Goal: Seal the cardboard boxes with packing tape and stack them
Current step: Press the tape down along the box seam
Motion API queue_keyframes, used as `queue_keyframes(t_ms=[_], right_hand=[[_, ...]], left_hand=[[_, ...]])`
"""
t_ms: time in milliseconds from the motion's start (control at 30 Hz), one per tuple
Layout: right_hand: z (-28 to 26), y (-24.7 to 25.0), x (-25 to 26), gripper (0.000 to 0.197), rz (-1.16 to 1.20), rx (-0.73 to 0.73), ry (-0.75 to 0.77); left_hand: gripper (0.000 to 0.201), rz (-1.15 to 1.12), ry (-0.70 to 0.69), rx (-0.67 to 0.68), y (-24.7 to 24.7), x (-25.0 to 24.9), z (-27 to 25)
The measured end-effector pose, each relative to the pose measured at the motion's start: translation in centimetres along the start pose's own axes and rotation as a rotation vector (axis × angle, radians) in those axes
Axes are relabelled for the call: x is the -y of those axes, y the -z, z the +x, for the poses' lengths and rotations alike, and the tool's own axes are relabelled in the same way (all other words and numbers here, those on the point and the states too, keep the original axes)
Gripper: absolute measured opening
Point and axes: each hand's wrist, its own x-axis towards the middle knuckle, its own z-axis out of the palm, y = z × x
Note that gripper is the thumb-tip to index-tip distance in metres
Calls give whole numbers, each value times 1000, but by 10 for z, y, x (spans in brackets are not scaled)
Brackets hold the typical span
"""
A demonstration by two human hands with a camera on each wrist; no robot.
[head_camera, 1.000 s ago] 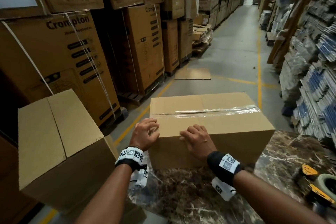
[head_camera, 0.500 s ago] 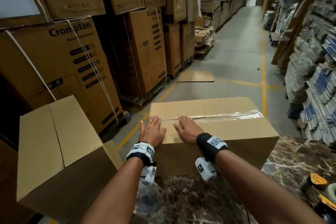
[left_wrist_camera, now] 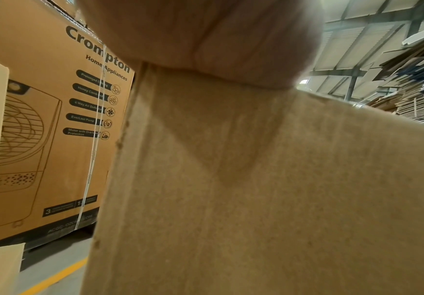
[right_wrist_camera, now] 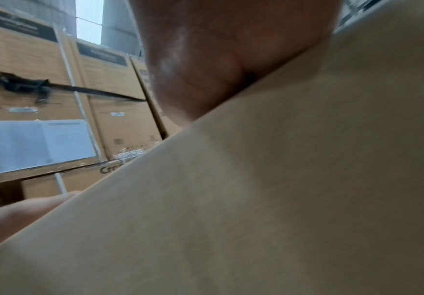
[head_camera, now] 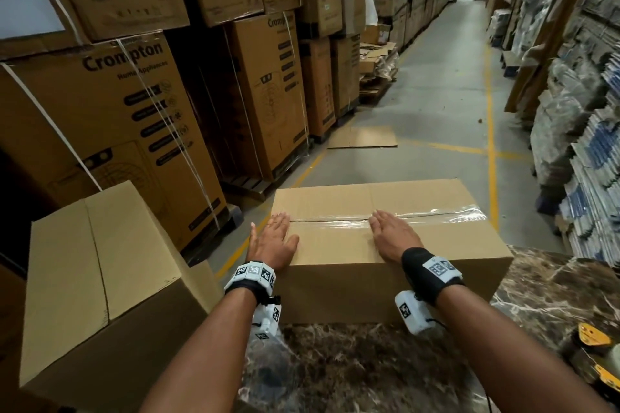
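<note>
A plain cardboard box [head_camera: 396, 265] lies on the dark marble table [head_camera: 352, 369], its top seam covered by a strip of clear packing tape [head_camera: 446, 214]. Both hands press flat on the box top with straight fingers. My left hand [head_camera: 273, 238] lies at the box's left end, over the seam. My right hand [head_camera: 391, 233] lies near the middle, fingertips on the tape. Both wrist views are filled by the box wall [left_wrist_camera: 256, 189] [right_wrist_camera: 256, 199] and the heel of each palm. A second plain box [head_camera: 97, 278] stands lower at the left.
A yellow tape dispenser [head_camera: 597, 355] lies at the table's right edge. Tall stacks of printed appliance cartons [head_camera: 134, 104] line the left. Shelves of bundled goods [head_camera: 590, 144] line the right. A concrete aisle with yellow lines and a flat cardboard sheet [head_camera: 364, 137] runs ahead.
Both hands went from curled at the box's near edge to flat on its top at the taped seam. The right hand has since slid right along the tape, away from the left.
</note>
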Motion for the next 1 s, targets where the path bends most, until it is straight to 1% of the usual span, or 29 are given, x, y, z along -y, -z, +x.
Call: queue_keyframes(t_ms=[100,167,233,300,433,500,533,667,733,900,1000], right_hand=[[-1,5,-22,58,-45,-22,-59],[-2,3,-26,58,-61,-17,-54],[-3,1,-25,58,-66,-22,-44],[-5,1,-25,58,-78,-35,-45],[-7,0,-23,58,-77,-57,-56],[-7,1,-22,58,-75,-54,-63],[-6,1,-22,58,-73,-56,-66],[-6,1,-20,57,-59,-67,-79],[-7,0,-20,57,-46,-72,-85],[-8,1,-20,56,-34,-64,-87],[-10,1,-18,56,-43,-60,-92]], left_hand=[[62,17,25,3,1,-6,1],[61,67,54,-8,4,-18,4],[61,117,40,-15,2,-36,4],[60,126,-46,-7,-4,-59,3],[56,70,-281,57,-22,-108,5],[54,41,-340,85,-26,-123,8],[54,35,-338,82,-27,-125,10],[56,21,-240,35,-27,-120,9],[58,-26,-172,25,-26,-115,6],[60,-77,-18,-21,-22,-90,-1],[67,-56,112,-79,-23,-78,-3]])
